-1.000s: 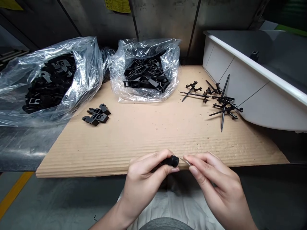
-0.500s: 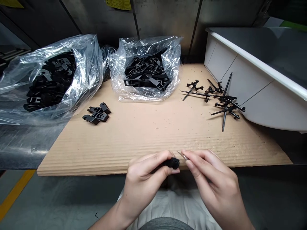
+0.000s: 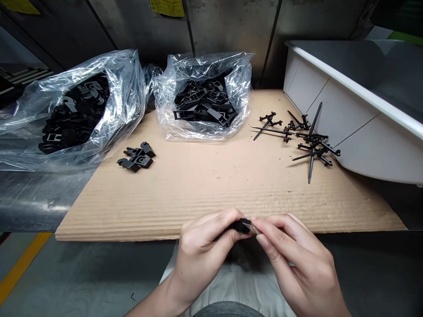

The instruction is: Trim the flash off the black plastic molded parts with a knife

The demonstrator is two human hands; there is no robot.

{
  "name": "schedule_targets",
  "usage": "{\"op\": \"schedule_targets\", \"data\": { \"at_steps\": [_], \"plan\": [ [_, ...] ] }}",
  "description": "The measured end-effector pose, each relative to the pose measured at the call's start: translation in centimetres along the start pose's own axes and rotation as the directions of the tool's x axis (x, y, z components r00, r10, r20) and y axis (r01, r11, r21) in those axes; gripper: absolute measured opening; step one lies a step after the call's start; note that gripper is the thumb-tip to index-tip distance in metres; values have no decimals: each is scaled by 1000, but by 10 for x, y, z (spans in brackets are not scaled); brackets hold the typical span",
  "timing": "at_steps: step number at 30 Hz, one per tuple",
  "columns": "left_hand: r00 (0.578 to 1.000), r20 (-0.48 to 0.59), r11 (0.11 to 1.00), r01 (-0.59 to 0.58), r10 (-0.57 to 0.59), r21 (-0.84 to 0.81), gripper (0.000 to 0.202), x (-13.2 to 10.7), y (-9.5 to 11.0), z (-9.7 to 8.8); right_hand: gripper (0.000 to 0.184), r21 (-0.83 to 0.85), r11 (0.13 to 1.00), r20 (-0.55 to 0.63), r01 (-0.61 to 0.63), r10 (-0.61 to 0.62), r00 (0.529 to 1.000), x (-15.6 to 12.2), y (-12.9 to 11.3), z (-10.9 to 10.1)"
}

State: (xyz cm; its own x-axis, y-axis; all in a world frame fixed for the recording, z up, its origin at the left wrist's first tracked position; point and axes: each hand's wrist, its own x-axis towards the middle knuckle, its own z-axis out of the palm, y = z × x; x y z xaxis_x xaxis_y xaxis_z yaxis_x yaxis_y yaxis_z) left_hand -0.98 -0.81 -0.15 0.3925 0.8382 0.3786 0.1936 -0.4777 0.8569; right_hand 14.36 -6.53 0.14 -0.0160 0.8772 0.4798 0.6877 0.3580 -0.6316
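Note:
My left hand [image 3: 205,251] pinches a small black plastic part [image 3: 240,225] between thumb and fingers, just below the front edge of the cardboard sheet [image 3: 214,185]. My right hand [image 3: 297,259] pinches a thin silver blade [image 3: 251,228] whose tip touches the black part. Both hands meet at the lower centre of the head view, over my lap.
Two clear bags of black plastic parts stand at the back: a large one [image 3: 72,114] at left, a smaller one [image 3: 206,99] in the middle. A few loose black clips [image 3: 136,157] lie left. Several black sprue sticks [image 3: 304,136] lie right, beside a white bin [image 3: 357,105].
The blade in my right hand has moved left and now touches the black part, where before it was a little apart from it. The left hand has barely moved.

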Motion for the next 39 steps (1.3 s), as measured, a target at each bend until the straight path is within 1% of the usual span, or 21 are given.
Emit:
{"op": "schedule_targets", "data": {
  "at_steps": [5, 7, 9, 11, 13, 15, 17, 19, 22, 24, 26, 29, 31, 34, 39],
  "plan": [
    [997, -47, 997, -62, 64, 46, 29, 0, -1, 0, 27, -79, 996, 4, 31, -30, 1000, 0, -2, 0],
    [997, -20, 997, -69, 70, 45, 29, 1, 1, 0, 26, -124, 992, 4, 14, -13, 1000, 0, -2, 0],
    [999, 20, 998, -49, 48, 38, 29, 1, 3, 0, 24, -149, 989, -10, -21, 20, 1000, 2, -1, 1],
    [999, 34, 999, -21, 20, 30, 27, 2, 5, 0, 24, -116, 992, -47, -53, 48, 998, 3, 1, 0],
    [1000, 24, 1000, 6, -7, 26, 23, 3, 6, 0, 24, -50, 997, -72, -59, 55, 996, 4, 3, -1],
    [1000, 17, 999, 24, -25, 30, 19, 3, 6, -1, 25, -15, 998, -80, -66, 65, 995, 3, 4, -2],
    [999, 7, 998, 42, -42, 42, 17, 2, 4, -1, 24, -14, 997, -75, -72, 71, 995, 2, 5, -4],
    [998, 2, 997, 69, -69, 33, 20, 0, 2, -1, 23, -11, 997, -66, -71, 71, 995, 1, 4, -6],
    [993, -1, 991, 122, -122, -49, 25, -2, -1, 2, 24, 12, 998, -60, -54, 55, 997, -1, 1, -7],
    [991, -19, 989, 127, -129, -76, 29, -3, -3, 4, 25, 25, 999, -48, -48, 49, 998, -2, -1, -6],
    [995, -53, 996, 82, -83, -18, 34, -4, -3, 7, 26, 33, 999, -18, -33, 34, 999, -2, -3, -4],
    [993, -93, 989, -61, 74, 138, 36, -5, -4, 10, 26, 36, 999, 18, 0, -1, 1000, -3, -4, -2],
    [981, -104, 970, -142, 165, 200, 35, -7, -5, 11, 25, 41, 999, 28, -21, 20, 999, -3, -4, -2],
    [966, -128, 957, -194, 225, 214, 38, -9, -7, 12, 23, 40, 997, 68, -64, 61, 996, -3, -3, -4],
    [934, -194, 944, -262, 301, 202, 38, -9, -12, 15, 20, -51, 998, 81, -43, 47, 996, -6, -3, -5]
  ]
}}
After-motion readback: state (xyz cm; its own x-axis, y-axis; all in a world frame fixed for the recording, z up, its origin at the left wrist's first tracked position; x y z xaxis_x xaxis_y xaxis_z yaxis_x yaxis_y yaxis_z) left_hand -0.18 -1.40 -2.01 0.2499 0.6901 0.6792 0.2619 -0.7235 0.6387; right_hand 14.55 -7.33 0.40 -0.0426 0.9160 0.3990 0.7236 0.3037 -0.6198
